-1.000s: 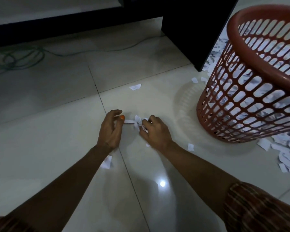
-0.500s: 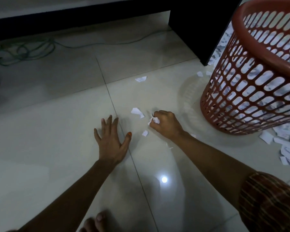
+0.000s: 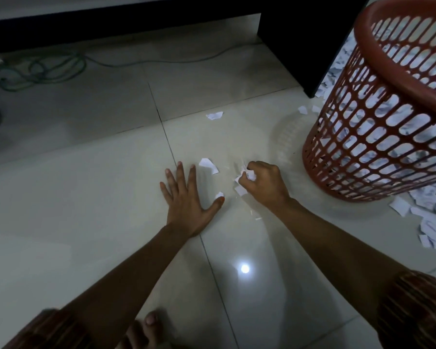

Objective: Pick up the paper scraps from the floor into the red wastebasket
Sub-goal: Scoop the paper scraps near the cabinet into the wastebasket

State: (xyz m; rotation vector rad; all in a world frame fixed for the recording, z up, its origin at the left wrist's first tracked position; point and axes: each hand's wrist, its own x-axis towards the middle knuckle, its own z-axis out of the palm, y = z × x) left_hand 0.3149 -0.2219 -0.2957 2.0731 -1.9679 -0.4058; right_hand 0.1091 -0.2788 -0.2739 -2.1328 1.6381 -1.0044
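Head view, as I read it from my remote station. The left hand (image 3: 186, 200) lies flat on the tiled floor (image 3: 86, 197) with fingers straight and spread, grasping nothing. The right hand (image 3: 263, 183) is clenched around a wad of paper scraps (image 3: 247, 174), white edges showing between thumb and curled fingers. Loose scraps on the floor: one (image 3: 208, 164) at 1 o'clock of the left hand, a small one (image 3: 219, 195) touching its thumb tip, another (image 3: 214, 115) farther off at 12 o'clock. The red wastebasket (image 3: 378, 137) stands at 2 o'clock of the right hand, near but apart, paper visible through its lattice. A heap of scraps (image 3: 431, 217) lies at its 5 o'clock. A green cable (image 3: 43, 69) coils at 10 o'clock beneath dark furniture (image 3: 307, 41).
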